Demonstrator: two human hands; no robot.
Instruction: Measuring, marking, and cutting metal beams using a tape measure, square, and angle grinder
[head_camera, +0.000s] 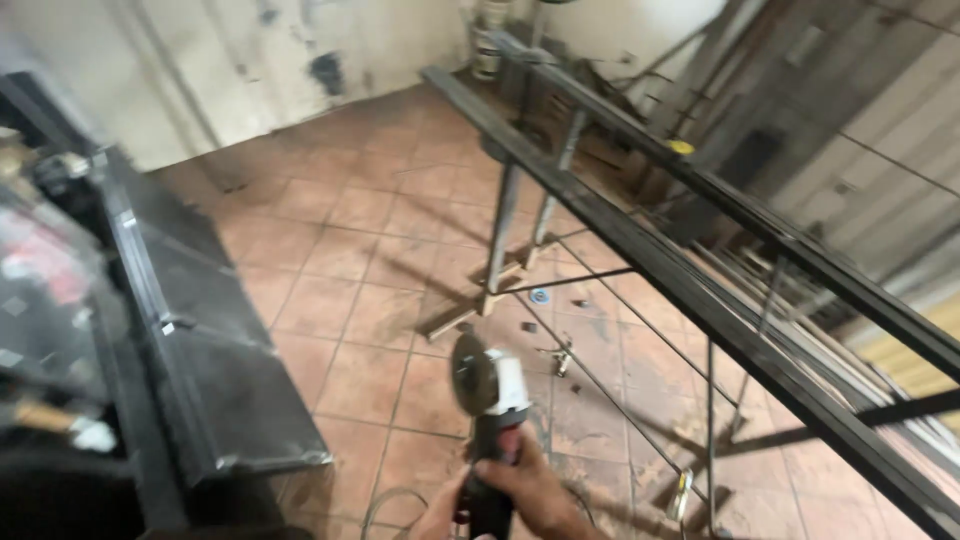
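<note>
Above terracotta floor tiles (370, 240), right hand (525, 490), grip closed around angle grinder (490, 410), round disc, beside dark steel frame (700, 270).

A white, cylindrical paint can (489, 45) with a label stands by the far wall.

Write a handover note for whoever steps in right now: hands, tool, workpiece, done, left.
Right hand: gripped round the body of the grinder, held out low in front, disc upright, over the tile floor.
Left hand: only an edge shows at the bottom beside the grinder's handle; grip unclear.
Steel frame: long dark bars on stands to the right, apart from the disc.
Black metal panel lies to the left.
Small scraps on the floor under the frame.
Done: no grinding marks can be made out at this blur.
Left: disc is not touching any metal; frame untouched at this moment.
</note>
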